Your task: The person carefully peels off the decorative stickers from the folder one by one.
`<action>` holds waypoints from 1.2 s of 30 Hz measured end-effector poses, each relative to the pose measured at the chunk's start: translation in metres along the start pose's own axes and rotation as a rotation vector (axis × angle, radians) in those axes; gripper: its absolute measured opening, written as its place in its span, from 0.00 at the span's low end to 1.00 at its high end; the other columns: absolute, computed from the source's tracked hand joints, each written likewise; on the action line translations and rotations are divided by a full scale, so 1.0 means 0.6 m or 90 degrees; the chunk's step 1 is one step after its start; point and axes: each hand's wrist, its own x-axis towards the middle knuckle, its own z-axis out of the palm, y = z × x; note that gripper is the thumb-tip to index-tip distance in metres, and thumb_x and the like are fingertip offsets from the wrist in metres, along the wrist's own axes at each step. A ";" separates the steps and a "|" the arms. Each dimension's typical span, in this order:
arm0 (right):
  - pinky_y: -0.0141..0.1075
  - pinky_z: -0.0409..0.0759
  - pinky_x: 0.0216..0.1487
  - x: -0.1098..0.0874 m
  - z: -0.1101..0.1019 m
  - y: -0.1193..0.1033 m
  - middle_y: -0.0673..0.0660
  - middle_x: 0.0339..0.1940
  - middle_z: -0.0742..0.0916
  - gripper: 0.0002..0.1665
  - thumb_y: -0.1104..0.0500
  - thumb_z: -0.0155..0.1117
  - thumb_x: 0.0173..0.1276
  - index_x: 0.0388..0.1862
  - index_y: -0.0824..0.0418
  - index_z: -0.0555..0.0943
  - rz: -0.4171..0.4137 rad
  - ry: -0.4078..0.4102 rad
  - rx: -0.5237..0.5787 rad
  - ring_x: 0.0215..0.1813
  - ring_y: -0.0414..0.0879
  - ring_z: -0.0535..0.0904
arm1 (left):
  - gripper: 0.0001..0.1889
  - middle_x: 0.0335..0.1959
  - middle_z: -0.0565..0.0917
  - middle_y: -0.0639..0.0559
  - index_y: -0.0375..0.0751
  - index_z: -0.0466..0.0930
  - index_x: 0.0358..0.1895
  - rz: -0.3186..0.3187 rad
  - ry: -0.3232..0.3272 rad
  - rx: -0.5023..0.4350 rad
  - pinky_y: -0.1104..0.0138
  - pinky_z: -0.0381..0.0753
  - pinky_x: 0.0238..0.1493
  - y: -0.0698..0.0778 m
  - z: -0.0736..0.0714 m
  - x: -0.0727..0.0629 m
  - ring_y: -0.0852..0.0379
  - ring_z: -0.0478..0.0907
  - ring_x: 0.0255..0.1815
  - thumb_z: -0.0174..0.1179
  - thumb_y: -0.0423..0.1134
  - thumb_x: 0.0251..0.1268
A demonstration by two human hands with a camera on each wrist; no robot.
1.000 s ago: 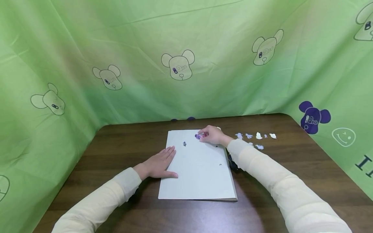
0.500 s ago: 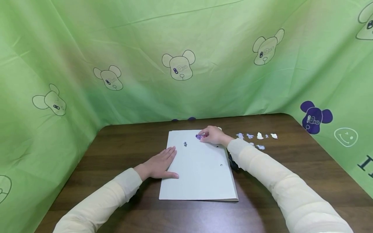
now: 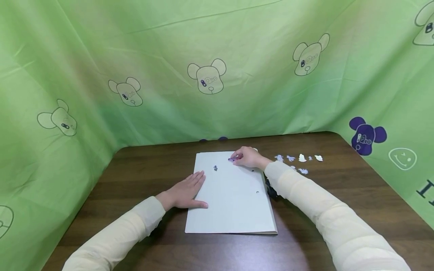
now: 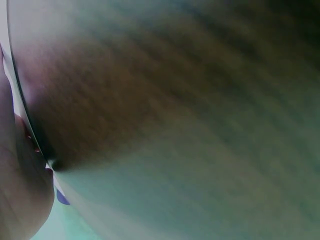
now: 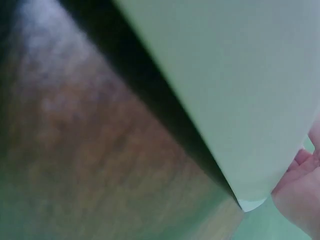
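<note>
A white sheet or pad lies on the brown table. My left hand rests flat on its left edge, fingers straight and thumb spread. Near the pad's far edge, my right hand pinches a small purple sticker between thumb and fingers, close above the surface or touching it; I cannot tell which. A small dark figure shows on the pad to the left of it. Both wrist views hold mostly the blurred pad and table, with part of the left hand and right hand at the side.
Several small lilac and white cut-outs lie on the table right of the pad. A black object, partly covered by the right sleeve, sits against the pad's right edge. A green printed cloth hangs around the table.
The purple sticker has tipped down and now looks thinner at the right fingertips. The right hand stays nearly in place; the left hand has not moved on the pad.
</note>
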 end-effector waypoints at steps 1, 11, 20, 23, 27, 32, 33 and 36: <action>0.42 0.72 0.48 0.000 0.000 0.000 0.53 0.37 0.84 0.16 0.57 0.69 0.65 0.52 0.58 0.86 -0.002 -0.004 0.001 0.42 0.49 0.75 | 0.58 0.79 0.38 0.44 0.35 0.38 0.78 0.001 0.000 -0.001 0.60 0.41 0.74 0.000 0.000 0.000 0.51 0.34 0.78 0.38 0.79 0.59; 0.49 0.70 0.62 -0.002 -0.006 0.001 0.61 0.54 0.85 0.16 0.59 0.60 0.72 0.54 0.61 0.85 -0.014 0.007 0.012 0.61 0.57 0.75 | 0.58 0.79 0.39 0.43 0.36 0.39 0.78 -0.002 0.000 0.002 0.61 0.41 0.74 0.002 -0.003 -0.001 0.51 0.34 0.78 0.38 0.79 0.59; 0.49 0.72 0.61 -0.006 -0.010 0.005 0.63 0.53 0.84 0.16 0.58 0.56 0.74 0.53 0.66 0.84 0.020 0.067 0.082 0.60 0.58 0.76 | 0.57 0.79 0.39 0.43 0.35 0.39 0.78 0.007 0.000 0.006 0.60 0.42 0.74 0.002 -0.006 -0.001 0.51 0.35 0.78 0.38 0.79 0.59; 0.49 0.73 0.59 -0.005 -0.012 0.008 0.64 0.53 0.84 0.16 0.59 0.56 0.74 0.53 0.67 0.83 0.029 0.085 0.100 0.59 0.58 0.77 | 0.57 0.79 0.39 0.42 0.34 0.39 0.77 0.010 0.003 0.003 0.60 0.42 0.74 0.002 -0.006 0.000 0.50 0.35 0.78 0.38 0.79 0.59; 0.49 0.74 0.57 -0.004 -0.014 0.010 0.64 0.51 0.85 0.16 0.60 0.59 0.73 0.52 0.68 0.83 0.032 0.110 0.112 0.56 0.58 0.78 | 0.57 0.79 0.40 0.42 0.34 0.40 0.77 0.011 0.007 0.002 0.60 0.42 0.74 0.002 -0.009 -0.001 0.50 0.35 0.78 0.39 0.78 0.60; 0.47 0.75 0.54 -0.005 -0.016 0.009 0.64 0.48 0.85 0.15 0.61 0.63 0.70 0.51 0.70 0.83 0.042 0.137 0.131 0.52 0.56 0.78 | 0.57 0.79 0.40 0.43 0.35 0.39 0.78 0.007 0.003 0.002 0.61 0.41 0.74 0.003 -0.010 -0.002 0.51 0.35 0.78 0.38 0.79 0.59; 0.47 0.76 0.53 -0.005 -0.017 0.008 0.64 0.47 0.85 0.15 0.62 0.63 0.69 0.50 0.70 0.83 0.046 0.141 0.141 0.50 0.56 0.78 | 0.57 0.79 0.40 0.43 0.35 0.39 0.78 0.006 0.002 0.001 0.61 0.41 0.74 0.003 -0.010 -0.002 0.51 0.35 0.78 0.38 0.79 0.59; 0.44 0.77 0.49 -0.007 -0.020 0.005 0.63 0.43 0.85 0.14 0.64 0.62 0.69 0.50 0.70 0.82 0.054 0.154 0.168 0.46 0.53 0.79 | 0.57 0.79 0.39 0.43 0.35 0.39 0.78 0.004 -0.001 -0.001 0.61 0.41 0.74 0.003 -0.010 -0.003 0.51 0.35 0.78 0.38 0.79 0.59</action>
